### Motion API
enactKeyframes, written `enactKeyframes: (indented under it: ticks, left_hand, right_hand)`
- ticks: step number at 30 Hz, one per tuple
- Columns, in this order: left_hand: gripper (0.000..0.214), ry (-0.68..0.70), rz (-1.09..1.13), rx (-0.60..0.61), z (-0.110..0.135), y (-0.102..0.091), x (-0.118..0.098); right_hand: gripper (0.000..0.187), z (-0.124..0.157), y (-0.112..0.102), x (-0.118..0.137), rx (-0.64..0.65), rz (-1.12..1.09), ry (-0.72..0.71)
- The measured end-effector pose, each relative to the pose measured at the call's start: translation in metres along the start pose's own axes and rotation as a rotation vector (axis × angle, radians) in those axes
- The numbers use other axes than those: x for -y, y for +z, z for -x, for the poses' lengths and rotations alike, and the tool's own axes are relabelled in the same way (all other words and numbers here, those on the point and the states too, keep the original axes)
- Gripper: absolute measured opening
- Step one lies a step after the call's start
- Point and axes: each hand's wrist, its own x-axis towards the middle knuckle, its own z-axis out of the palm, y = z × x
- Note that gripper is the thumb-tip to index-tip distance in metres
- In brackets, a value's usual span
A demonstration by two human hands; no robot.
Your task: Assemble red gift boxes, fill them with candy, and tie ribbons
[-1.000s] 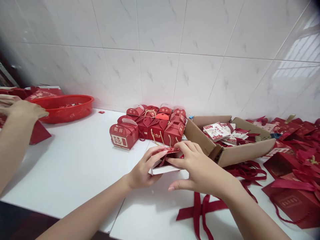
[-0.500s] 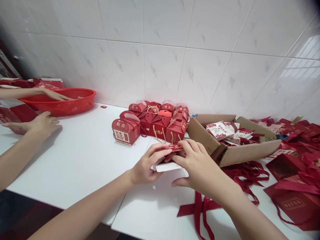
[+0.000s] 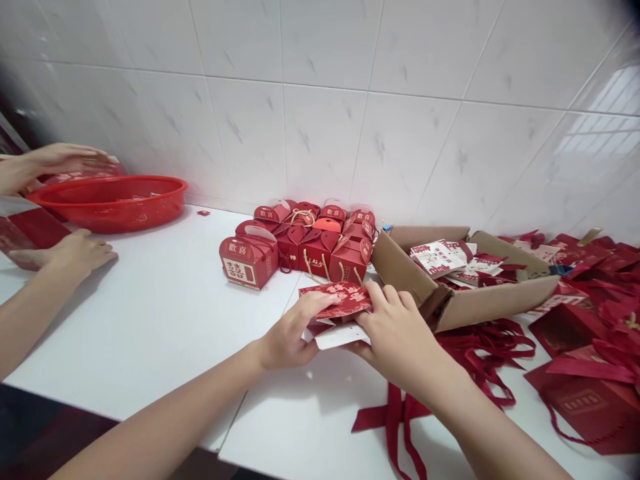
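Note:
Both of my hands hold a small unfolded red paper box (image 3: 340, 303) with a white inside, just above the white table (image 3: 165, 327). My left hand (image 3: 290, 333) grips its left side, fingers curled onto the red top flap. My right hand (image 3: 395, 330) pinches its right side. A cluster of finished red gift boxes (image 3: 300, 243) stands just behind, against the tiled wall. Red ribbons (image 3: 400, 413) lie under my right forearm.
An open cardboard carton (image 3: 470, 300) with printed cards stands to the right. Red bags and ribbons (image 3: 585, 347) pile at the far right. At the left, another person's hands (image 3: 75, 250) work by a red plastic basket (image 3: 110, 200).
The box's red flap has been lifted and now faces up. The other person's far hand rose from the basket towards the wall. The view shifted slightly.

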Motion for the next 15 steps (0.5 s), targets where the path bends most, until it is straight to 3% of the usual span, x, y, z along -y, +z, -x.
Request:
enactKeyframes:
  ticks: [6,10,12,15]
  left_hand:
    - [0.045,-0.073,0.028,-0.021,-0.004,-0.003,-0.001]
    - [0.030,-0.124,0.094,-0.098,-0.008,-0.006,0.000]
    - [0.023,-0.173,0.110,-0.136,-0.008,-0.006,-0.001]
    - [0.014,-0.302,0.145,-0.192,-0.008,-0.006,-0.003]
  right_hand:
    - [0.031,0.002,-0.003,-0.003,-0.043,-0.044,-0.026]
    - [0.018,0.010,-0.011,-0.015,-0.171,-0.112,-0.128]
    - [0.012,0.011,-0.015,-0.022,-0.244,-0.187,-0.173]
    - [0.013,0.006,-0.015,-0.033,-0.235,-0.420,-0.160]
